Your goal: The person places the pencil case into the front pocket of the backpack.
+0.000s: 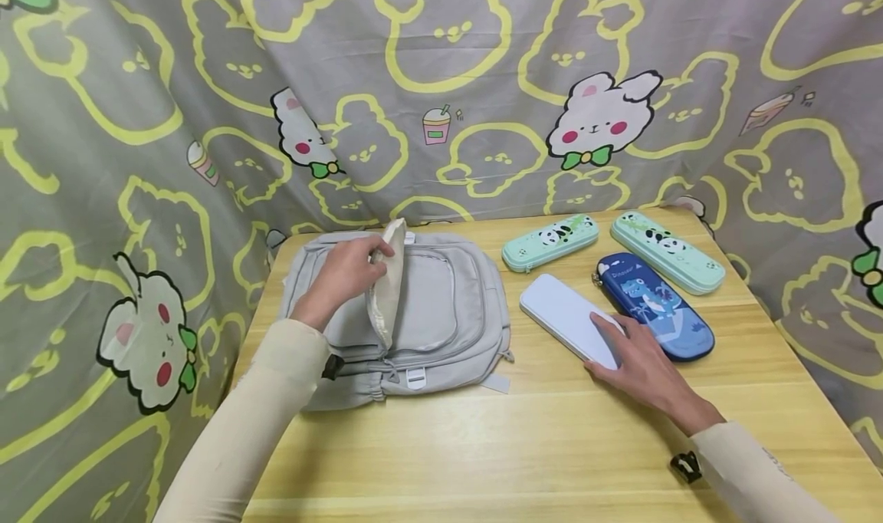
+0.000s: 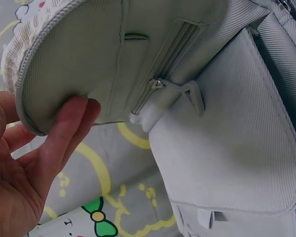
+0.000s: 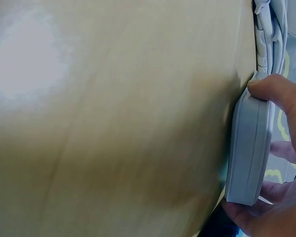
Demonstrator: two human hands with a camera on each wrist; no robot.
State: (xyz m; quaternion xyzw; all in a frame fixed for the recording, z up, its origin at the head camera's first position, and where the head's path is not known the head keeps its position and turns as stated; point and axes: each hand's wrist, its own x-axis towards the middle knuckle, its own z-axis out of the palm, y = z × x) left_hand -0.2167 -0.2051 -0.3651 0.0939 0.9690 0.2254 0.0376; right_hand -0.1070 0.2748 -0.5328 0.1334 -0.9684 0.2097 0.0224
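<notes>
A grey backpack (image 1: 476, 308) lies on the table at the left, its front pocket unzipped. My left hand (image 1: 350, 271) pinches the edge of the pocket's flap (image 1: 390, 285) and holds it raised. In the left wrist view the flap's lining (image 2: 84, 59) shows a small zipper (image 2: 160, 79), with thumb and fingers on either side of the edge. To the right of the backpack lies a pale blue pencil case (image 1: 562, 308). My right hand (image 1: 641, 366) grips its near end across the width, thumb on one side and fingers on the other, as the right wrist view also shows.
A dark blue dinosaur pencil case (image 1: 655, 304) lies just right of the pale one. Two mint green panda cases (image 1: 552, 243) sit behind, towards the table's back right. A patterned curtain (image 1: 483, 86) hangs around the wooden table (image 1: 524, 462).
</notes>
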